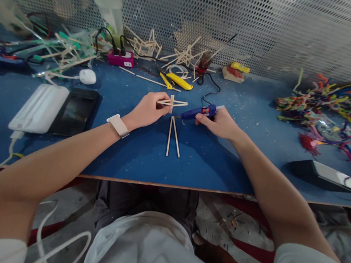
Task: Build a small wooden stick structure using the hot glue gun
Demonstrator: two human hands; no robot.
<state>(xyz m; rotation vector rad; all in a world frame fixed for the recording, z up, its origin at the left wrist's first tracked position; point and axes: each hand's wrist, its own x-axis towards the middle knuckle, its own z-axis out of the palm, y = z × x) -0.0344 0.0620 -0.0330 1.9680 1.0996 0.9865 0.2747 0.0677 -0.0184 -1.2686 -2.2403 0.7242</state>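
Between the fingertips of my left hand [150, 110] is a small frame of wooden sticks [180, 103], raised a little over the table. My right hand [218, 122] is wrapped round a blue hot glue gun [196, 113], its nozzle pointing left. That nozzle comes close to the top of two wooden sticks [176, 137] that lie in a narrow upside-down V on the table; whether it touches them I cannot tell. The black cord of the glue gun runs off toward the back.
A yellow cutter [179, 81] and yellow-handled pliers [166, 81] lie behind my hands. A pink power adapter [121, 58] and stick structures [185, 55] stand farther back. At left are a white power bank [38, 108] and a phone [74, 111]; at right, colourful yarn [321, 109] and a black wedge-shaped device [323, 175].
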